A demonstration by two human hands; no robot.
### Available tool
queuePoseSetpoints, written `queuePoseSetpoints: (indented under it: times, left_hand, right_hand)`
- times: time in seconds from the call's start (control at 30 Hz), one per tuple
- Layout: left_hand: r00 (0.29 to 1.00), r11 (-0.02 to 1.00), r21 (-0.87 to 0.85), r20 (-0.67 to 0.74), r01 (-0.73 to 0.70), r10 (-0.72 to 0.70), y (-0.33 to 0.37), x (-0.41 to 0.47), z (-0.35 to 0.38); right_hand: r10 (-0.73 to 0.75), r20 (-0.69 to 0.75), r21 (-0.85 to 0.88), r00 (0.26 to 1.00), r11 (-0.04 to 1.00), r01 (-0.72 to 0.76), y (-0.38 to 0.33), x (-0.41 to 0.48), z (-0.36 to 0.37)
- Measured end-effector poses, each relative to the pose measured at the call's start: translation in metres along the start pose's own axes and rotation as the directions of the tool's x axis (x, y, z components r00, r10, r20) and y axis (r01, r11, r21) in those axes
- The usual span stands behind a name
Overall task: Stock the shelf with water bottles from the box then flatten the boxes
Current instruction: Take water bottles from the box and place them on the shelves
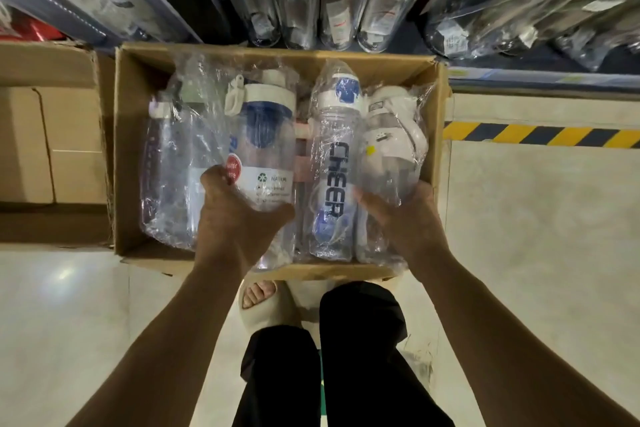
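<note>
Cardboard makes the big open box [121,149], which sits on the floor just in front of the shelf [540,78]. Clear water bottles in plastic wrap lie side by side in the box. The left hand [239,215] curls round the blue-lid bottle [266,135]. The right hand [405,218] curls round the white-strap bottle [388,149], just beside the CHEER bottle [337,149].
</note>
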State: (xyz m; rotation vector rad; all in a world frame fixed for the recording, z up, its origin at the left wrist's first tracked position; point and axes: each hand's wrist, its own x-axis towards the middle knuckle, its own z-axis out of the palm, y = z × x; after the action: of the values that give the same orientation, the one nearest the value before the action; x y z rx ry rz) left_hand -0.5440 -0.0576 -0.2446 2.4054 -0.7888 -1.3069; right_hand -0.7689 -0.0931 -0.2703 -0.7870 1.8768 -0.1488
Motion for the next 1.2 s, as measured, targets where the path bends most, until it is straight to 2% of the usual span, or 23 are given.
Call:
queuePoseSetpoints:
  times: [0.17, 0.33, 0.47, 0.6, 0.73, 0.87, 0.97, 1.2]
  left_hand:
    - [0.997, 0.992, -0.1, 0.011, -0.08, 0.082, 0.028, -0.045, -0.037]
    - [0.977, 0.962, -0.183, 0.03, -0.201, 0.21, 0.093, -0.119, -0.114]
    - [0.956, 0.939, -0.179, -0.065, -0.292, 0.285, 0.16, -0.203, -0.202]
    - [0.905, 0.872, -0.241, -0.102, -0.426, 0.414, 0.206, -0.291, -0.282]
    - [0.857, 0.789, -0.346, -0.113, -0.508, 0.502, 0.232, -0.361, -0.346]
    - [0.731, 0.666, -0.315, -0.174, -0.677, 0.66, 0.27, -0.41, -0.397]
    - [0.649, 0.58, -0.306, -0.22, -0.755, 0.728, 0.304, -0.428, -0.42]
    - [0.605, 0.525, -0.325, -0.238, -0.787, 0.76, 0.368, -0.455, -0.429]
  right_hand:
    - [0.005, 0.035, 0.137, 0.999, 0.991, -0.009, -0.015, -0.062, -0.035]
    - [-0.186, -0.076, 0.26, 0.98, 0.945, 0.199, -0.061, -0.168, -0.096]
    - [-0.341, -0.11, 0.318, 0.933, 0.878, 0.359, -0.117, -0.271, -0.149]
    - [-0.499, -0.167, 0.315, 0.85, 0.79, 0.526, -0.176, -0.38, -0.195]
    - [-0.64, -0.251, 0.291, 0.727, 0.666, 0.687, -0.212, -0.467, -0.226]
    - [-0.746, -0.342, 0.228, 0.571, 0.523, 0.821, -0.246, -0.522, -0.253]
    - [-0.792, -0.392, 0.199, 0.469, 0.425, 0.883, -0.276, -0.548, -0.273]
    - [-0.828, -0.418, 0.234, 0.374, 0.3, 0.925, -0.329, -0.565, -0.313]
